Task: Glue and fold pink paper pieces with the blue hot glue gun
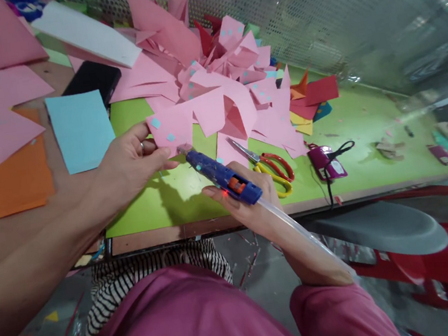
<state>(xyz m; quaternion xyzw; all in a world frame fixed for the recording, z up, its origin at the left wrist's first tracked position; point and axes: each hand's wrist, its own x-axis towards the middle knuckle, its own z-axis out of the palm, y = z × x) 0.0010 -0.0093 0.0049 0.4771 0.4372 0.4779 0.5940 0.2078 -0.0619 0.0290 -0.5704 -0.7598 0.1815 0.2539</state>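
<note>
Between its thumb and fingers, my left hand (133,156) pinches the edge of a pink paper piece (177,120) with small blue squares on it. My right hand (248,192) is wrapped round a blue glue gun (223,175), with a long clear glue stick (291,225) running out of its back. The gun's nozzle is at the lower edge of the pink paper; whether they touch is unclear. Just right of the gun lie scissors (276,166) with red and yellow handles. A light blue sheet (83,132) lies beyond my left forearm.
Pink cut papers (163,31) are heaped at the back against a perforated metal screen (311,20). A black phone (95,78), orange paper (11,185) and pink sheets lie left. A purple device (328,163) with a black cord sits right, above a grey stool (384,228).
</note>
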